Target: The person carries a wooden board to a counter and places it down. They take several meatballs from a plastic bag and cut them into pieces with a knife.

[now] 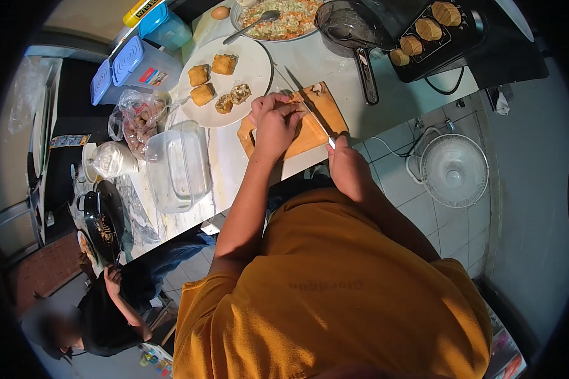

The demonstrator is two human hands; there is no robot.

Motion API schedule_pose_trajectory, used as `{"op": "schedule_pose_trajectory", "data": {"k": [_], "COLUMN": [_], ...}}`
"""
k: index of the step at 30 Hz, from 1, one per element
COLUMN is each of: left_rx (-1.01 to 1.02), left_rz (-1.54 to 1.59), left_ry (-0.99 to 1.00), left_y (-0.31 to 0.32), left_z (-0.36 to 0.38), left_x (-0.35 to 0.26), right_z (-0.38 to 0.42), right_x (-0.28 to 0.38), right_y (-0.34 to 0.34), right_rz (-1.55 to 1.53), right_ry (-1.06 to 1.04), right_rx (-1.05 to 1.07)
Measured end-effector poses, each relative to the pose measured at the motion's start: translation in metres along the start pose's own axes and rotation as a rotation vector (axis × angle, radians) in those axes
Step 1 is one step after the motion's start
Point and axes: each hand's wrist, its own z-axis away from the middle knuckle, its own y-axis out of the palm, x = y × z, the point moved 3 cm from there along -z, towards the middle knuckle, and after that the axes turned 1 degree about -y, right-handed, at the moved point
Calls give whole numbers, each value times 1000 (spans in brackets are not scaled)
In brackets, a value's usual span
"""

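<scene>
My right hand point(349, 167) grips a knife point(316, 120) by its white handle, and the long blade runs across the wooden cutting board point(316, 136). Beside the blade, my left hand point(277, 123) has its fingers bent and pressed together on a small piece on the board; the fingers mostly hide it. A small brownish scrap lies at the board's far edge. Just beyond my left hand is a white plate point(259, 63) with several golden fried tofu pieces point(224, 64). One broken-looking piece point(239, 93) shows a pale filling.
Behind the plate stand a bowl of chopped filling point(284, 28) with a spoon point(259, 24), and an egg point(220, 12). A dark pan point(351, 31) and a black tray point(461, 47) are right; a clear container point(178, 170) is left. Another person point(107, 309) works at lower left.
</scene>
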Motion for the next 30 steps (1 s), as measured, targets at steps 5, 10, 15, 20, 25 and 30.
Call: {"op": "schedule_pose_trajectory", "data": {"k": [5,10,15,20,25,30], "left_rx": [20,-14,16,29,87,98], "left_rz": [-12,36,-15,24,14,-13], "left_ry": [-11,12,15,12,-11,3], "left_y": [-1,1,-1,-1,-7,-7], "left_z": [-1,-1,-2,-1,-2,-1], "left_x": [0,1,0,3,2,1], "right_z": [-1,-2,-2,-2,2,6], "right_x": [2,2,2,3,3,-2], "right_y": [2,4,8,11,4,0], "right_rz": [12,30,29,49,50,53], "right_ry": [4,41,50,60,68,79], "right_rx": [-3,15,9,8,45,87]}}
